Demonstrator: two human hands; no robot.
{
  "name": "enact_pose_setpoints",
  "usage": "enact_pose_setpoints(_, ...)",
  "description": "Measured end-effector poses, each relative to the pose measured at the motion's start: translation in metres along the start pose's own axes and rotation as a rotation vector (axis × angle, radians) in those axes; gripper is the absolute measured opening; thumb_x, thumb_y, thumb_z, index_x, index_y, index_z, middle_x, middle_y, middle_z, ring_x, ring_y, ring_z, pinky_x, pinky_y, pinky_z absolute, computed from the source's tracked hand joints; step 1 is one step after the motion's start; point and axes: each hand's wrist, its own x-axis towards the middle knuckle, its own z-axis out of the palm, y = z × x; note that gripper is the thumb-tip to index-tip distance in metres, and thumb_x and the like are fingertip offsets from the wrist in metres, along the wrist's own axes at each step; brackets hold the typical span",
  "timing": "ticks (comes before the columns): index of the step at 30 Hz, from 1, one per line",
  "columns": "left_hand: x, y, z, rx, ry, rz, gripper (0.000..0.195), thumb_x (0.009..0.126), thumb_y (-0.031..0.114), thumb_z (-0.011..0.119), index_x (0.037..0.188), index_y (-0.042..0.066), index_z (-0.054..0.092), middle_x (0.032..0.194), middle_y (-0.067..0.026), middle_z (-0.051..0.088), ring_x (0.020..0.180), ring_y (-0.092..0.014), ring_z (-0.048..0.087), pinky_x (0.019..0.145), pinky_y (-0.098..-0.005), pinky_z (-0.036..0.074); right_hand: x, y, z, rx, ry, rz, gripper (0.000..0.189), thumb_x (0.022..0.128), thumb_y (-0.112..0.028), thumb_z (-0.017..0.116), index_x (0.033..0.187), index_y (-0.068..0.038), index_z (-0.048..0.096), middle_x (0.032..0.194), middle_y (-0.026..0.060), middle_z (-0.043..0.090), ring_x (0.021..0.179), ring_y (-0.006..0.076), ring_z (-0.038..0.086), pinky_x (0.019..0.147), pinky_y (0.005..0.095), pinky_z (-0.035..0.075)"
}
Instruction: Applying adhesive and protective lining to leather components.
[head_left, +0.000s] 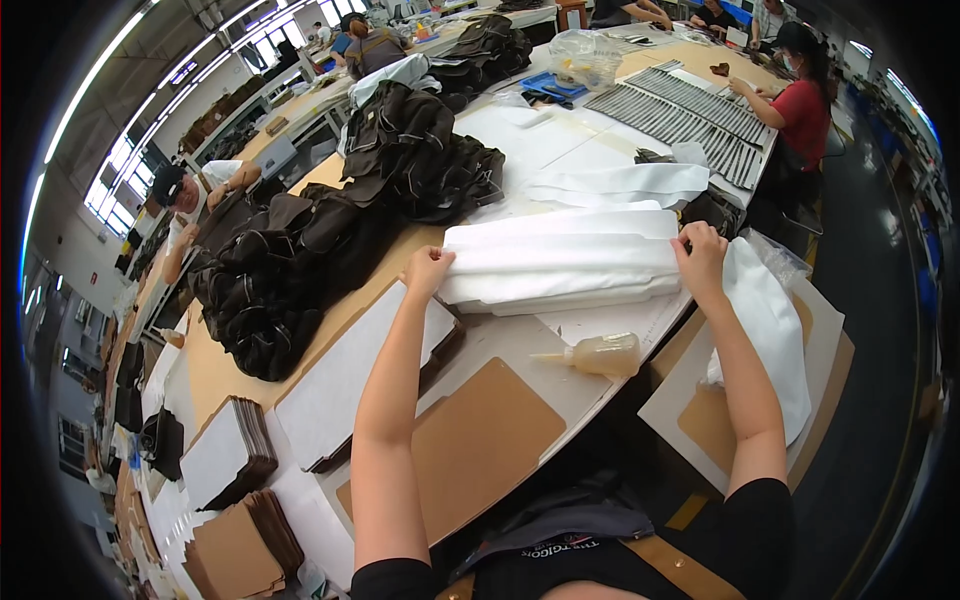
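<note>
A stack of white fabric or foam sheets (562, 259) lies across the worktable before me. My left hand (429, 268) pinches the left end of its upper sheet between thumb and fingers. At the opposite end, my right hand (701, 251) grips the right edge of the same sheet. Nearer to me, a squeeze bottle of yellowish liquid (606, 354) rests on its side, its nozzle pointing left. A brown board panel (487, 442) lies flat by the table's front edge, partly hidden by my left forearm.
Dark garments or bags (277, 270) are heaped to the left. Stacks of white-topped panels (352, 375) and brown panels (244, 547) stand nearer. At right, white sheeting (765, 330) covers part of a lower board (825, 360). Striped strips (690, 112) lie farther back, beside a person in red (802, 120).
</note>
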Motion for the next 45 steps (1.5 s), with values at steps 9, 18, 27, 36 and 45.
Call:
enact_pose_setpoints(9, -0.013, 0.035, 0.001, 0.220, 0.037, 0.012, 0.050, 0.073, 0.041, 0.079, 0.114, 0.014, 0.069, 0.111, -0.0074, 0.070, 0.123, -0.034, 0.049, 0.107, -0.0468, 0.029, 0.000, 0.046, -0.016, 0.803, -0.470, 0.645, 0.019, 0.090, -0.019, 0.071, 0.085, -0.003, 0.064, 0.070, -0.0033, 0.062, 0.061, 0.0045, 0.053, 0.054, 0.0218, 0.040)
enact_pose_setpoints(18, 0.006, 0.029, 0.003, 0.221, -0.096, -0.072, 0.046, 0.071, 0.042, 0.080, 0.108, 0.016, 0.075, 0.119, -0.0102, 0.070, 0.128, -0.038, 0.047, 0.109, -0.0462, 0.029, -0.006, 0.039, -0.008, 0.908, -0.564, 0.833, 0.026, 0.089, -0.033, 0.074, 0.091, -0.008, 0.068, 0.073, -0.0048, 0.061, 0.058, 0.0037, 0.049, 0.050, 0.0205, 0.036)
enact_pose_setpoints(27, 0.037, -0.015, 0.001, -0.013, -0.098, -0.089, 0.040, 0.084, 0.050, 0.069, 0.097, 0.014, 0.078, 0.095, -0.0089, 0.075, 0.100, -0.031, 0.067, 0.104, -0.0498, 0.033, 0.005, 0.018, -0.003, 0.879, -0.635, 0.748, 0.025, 0.084, -0.029, 0.077, 0.093, -0.006, 0.071, 0.077, -0.0038, 0.063, 0.061, 0.0038, 0.051, 0.050, 0.0219, 0.034)
enact_pose_setpoints(36, 0.006, 0.026, 0.018, 0.026, -0.055, 0.018, 0.053, 0.086, 0.054, 0.071, 0.098, 0.003, 0.077, 0.092, -0.0077, 0.074, 0.088, -0.021, 0.067, 0.101, -0.0428, 0.035, -0.010, 0.054, 0.017, 0.805, -0.563, 0.703, 0.029, 0.085, -0.029, 0.078, 0.087, -0.001, 0.071, 0.075, -0.0001, 0.065, 0.065, 0.0071, 0.053, 0.056, 0.0259, 0.039)
enact_pose_setpoints(45, 0.009, 0.014, 0.014, -0.265, -0.119, -0.037, 0.041, 0.085, 0.048, 0.074, 0.090, 0.008, 0.075, 0.084, -0.0026, 0.072, 0.083, -0.016, 0.063, 0.087, -0.0389, 0.044, -0.008, 0.041, 0.009, 0.834, -0.559, 0.699, 0.025, 0.087, -0.024, 0.076, 0.091, 0.000, 0.068, 0.081, 0.0002, 0.066, 0.070, 0.0075, 0.057, 0.063, 0.0241, 0.044)
